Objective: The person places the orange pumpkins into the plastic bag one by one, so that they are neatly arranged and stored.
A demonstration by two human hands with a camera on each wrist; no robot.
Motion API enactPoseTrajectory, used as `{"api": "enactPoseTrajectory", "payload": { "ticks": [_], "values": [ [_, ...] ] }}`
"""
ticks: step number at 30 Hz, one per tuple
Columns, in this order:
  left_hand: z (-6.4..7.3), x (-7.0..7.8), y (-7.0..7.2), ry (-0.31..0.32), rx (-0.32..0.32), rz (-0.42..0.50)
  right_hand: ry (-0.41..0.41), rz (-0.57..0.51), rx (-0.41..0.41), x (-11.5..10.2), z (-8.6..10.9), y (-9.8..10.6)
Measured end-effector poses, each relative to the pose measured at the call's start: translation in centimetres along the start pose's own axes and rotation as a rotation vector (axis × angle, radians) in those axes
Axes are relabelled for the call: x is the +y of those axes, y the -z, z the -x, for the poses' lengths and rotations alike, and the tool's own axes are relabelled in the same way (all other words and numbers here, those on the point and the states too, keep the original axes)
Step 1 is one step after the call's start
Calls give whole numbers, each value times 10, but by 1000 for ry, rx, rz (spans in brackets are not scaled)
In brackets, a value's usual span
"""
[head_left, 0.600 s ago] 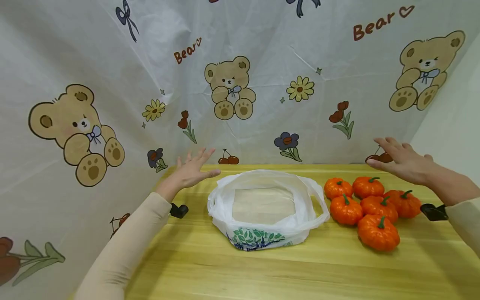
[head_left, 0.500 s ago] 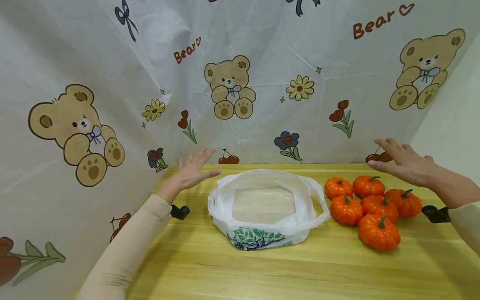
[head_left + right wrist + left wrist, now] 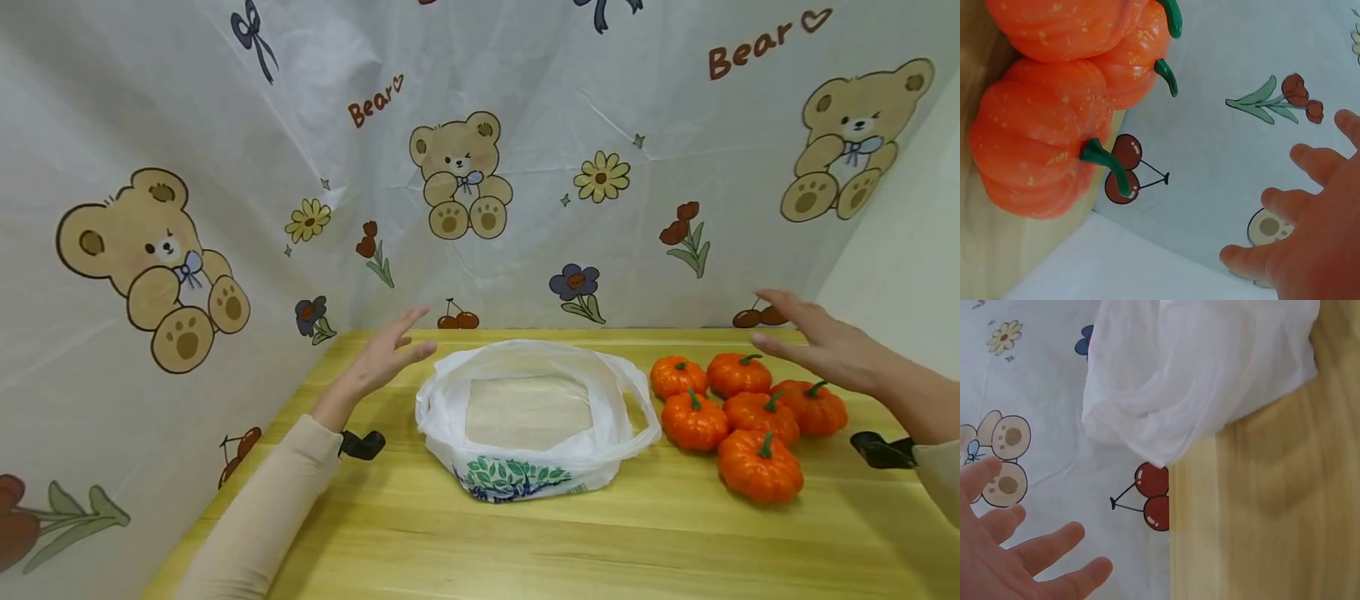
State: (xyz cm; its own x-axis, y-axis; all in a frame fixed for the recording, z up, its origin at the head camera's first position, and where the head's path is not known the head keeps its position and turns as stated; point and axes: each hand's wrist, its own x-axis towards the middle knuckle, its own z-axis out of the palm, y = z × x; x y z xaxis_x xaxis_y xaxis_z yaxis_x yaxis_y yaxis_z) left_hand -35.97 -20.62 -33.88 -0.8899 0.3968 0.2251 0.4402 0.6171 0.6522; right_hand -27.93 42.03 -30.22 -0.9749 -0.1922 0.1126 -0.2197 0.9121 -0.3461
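Observation:
A white plastic bag (image 3: 525,471) with a green and blue tree print stands on the table, its mouth spread wide and its floor showing. To its left my left hand (image 3: 375,362) hovers with fingers extended, holding nothing; the left wrist view shows those fingers (image 3: 1054,547) spread apart below the bag (image 3: 1204,369). Several orange pumpkins (image 3: 759,467) with green stems sit grouped right of the bag. Above and behind the group my right hand (image 3: 836,346) is in the air with nothing in it. In the right wrist view its fingers (image 3: 1291,200) are spread, apart from the nearest pumpkin (image 3: 1041,137).
The wooden table (image 3: 480,550) runs back to a pale cloth (image 3: 540,100) printed with bears, flowers and cherries, which also covers the left side. A white surface (image 3: 900,267) borders the right. Black wrist mounts (image 3: 363,446) hang below both wrists.
Both hands have lowered slightly, and the right one has shifted a little to the right. Their fingers have turned more toward each other. Bag and pumpkins stay in place.

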Motion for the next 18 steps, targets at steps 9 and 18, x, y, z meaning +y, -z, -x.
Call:
{"api": "enactPoseTrajectory", "payload": {
  "ticks": [9,18],
  "values": [
    [16,-8,-22,61,24,268,-27,-167,47,23,14,-8],
    [18,-16,-37,91,5,344,-36,-383,76,42,28,-29]
  ]
}}
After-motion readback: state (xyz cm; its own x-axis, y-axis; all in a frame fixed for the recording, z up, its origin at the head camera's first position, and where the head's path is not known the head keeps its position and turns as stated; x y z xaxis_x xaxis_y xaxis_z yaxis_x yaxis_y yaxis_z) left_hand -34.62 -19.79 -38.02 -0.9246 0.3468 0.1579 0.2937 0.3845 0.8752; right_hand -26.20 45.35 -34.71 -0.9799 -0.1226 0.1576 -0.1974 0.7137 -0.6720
